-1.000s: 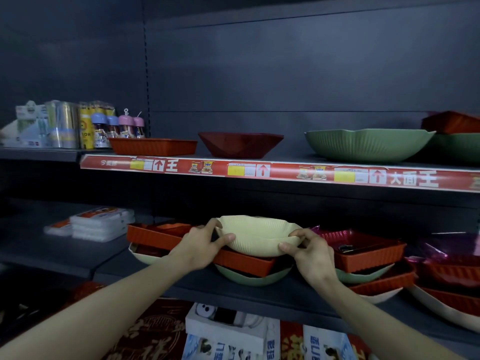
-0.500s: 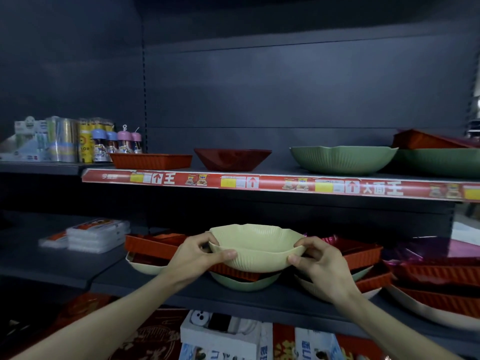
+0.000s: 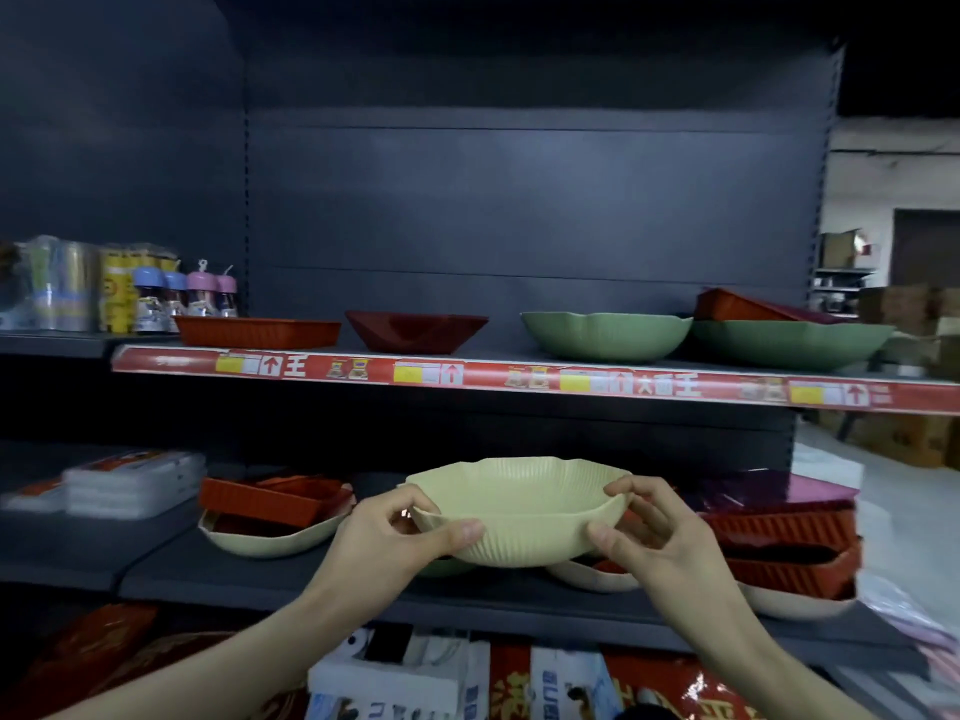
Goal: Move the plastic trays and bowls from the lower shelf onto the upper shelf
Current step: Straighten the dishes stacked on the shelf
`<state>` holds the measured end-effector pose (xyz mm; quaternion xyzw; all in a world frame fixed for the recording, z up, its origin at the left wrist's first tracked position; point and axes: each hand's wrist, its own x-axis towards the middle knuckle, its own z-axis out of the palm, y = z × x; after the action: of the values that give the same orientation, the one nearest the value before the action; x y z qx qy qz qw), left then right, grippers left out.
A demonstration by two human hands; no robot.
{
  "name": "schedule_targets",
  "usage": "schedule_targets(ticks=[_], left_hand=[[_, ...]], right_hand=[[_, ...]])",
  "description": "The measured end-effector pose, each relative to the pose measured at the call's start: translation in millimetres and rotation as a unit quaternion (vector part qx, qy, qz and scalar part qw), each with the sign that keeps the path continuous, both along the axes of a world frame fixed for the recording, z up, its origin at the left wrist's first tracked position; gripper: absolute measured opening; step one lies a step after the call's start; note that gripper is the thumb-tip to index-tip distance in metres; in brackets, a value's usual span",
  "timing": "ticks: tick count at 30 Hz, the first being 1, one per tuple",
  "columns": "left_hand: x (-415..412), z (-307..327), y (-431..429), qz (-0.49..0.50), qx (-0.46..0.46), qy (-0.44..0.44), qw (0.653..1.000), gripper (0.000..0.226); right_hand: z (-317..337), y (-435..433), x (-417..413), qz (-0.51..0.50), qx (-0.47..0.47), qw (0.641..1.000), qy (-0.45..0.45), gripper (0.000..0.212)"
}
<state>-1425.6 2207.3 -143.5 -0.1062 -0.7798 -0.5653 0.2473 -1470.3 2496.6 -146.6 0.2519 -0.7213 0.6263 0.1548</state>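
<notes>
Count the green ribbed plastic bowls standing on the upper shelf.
2. One green ribbed plastic bowl sits right of centre; the second green bowl, far right, carries a red plastic tray.

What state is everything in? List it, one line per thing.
Cream bowl: upright, held at both sides, below the upper shelf.
Left hand: grips the bowl's left rim.
Right hand: grips its right rim.
Green bowl: upright on the upper shelf.
Dark red bowl: upright on the upper shelf.
Red tray: resting on the upper shelf.
</notes>
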Motion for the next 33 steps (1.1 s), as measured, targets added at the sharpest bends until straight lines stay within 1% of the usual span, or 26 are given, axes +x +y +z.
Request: schedule_targets(ticks=[3,6,8,12,16,18,20,23,24,27,29,33], left_hand=[[13,7,15,-0.027,-0.005,0.008,1.000,0.061],[28,20,28,-0.029,-0.023,0.022,0.999,0.058],[35,31,36,-0.030,-0.031,0.033,0.999,0.056],[44,50,45,-0.032,-0.031,0.067,0.997,0.052],[48,66,50,-0.039,-0.014,0.091,0.995,0.045],[48,73,54,-0.041,-0.007,0.105,0.994,0.037],[49,79,57,-0.047,-0.004,0.118,0.992,0.038],[51,90,63,-0.060,0.008,0.133,0.989,0.032],[50,93,65,-0.064,0.018,0.142,0.988,0.029],[45,107,72,-0.072,0.032,0.173,0.982,0.027],[37,120,76,-0.078,0.024,0.196,0.977,0.028],[16,144,80,-0.071,0.012,0.234,0.970,0.044]], right_hand=[[12,16,16,-0.021,-0.007,1.000,0.013,0.037],[26,29,30,-0.026,-0.018,0.999,0.029,0.049],[35,37,39,-0.026,-0.032,0.998,0.037,0.052],[46,48,51,-0.019,-0.055,0.998,0.036,0.042],[58,54,60,-0.020,-0.068,0.996,0.050,0.052],[65,57,63,-0.018,-0.081,0.994,0.065,0.051],[72,59,62,-0.017,-0.091,0.993,0.077,0.051],[82,61,61,-0.010,-0.114,0.989,0.090,0.065],[86,62,61,-0.012,-0.120,0.988,0.095,0.066],[98,64,59,-0.014,-0.130,0.984,0.119,0.051],[109,63,57,-0.025,-0.138,0.981,0.137,0.049],[136,66,46,-0.053,-0.144,0.974,0.164,0.048]])
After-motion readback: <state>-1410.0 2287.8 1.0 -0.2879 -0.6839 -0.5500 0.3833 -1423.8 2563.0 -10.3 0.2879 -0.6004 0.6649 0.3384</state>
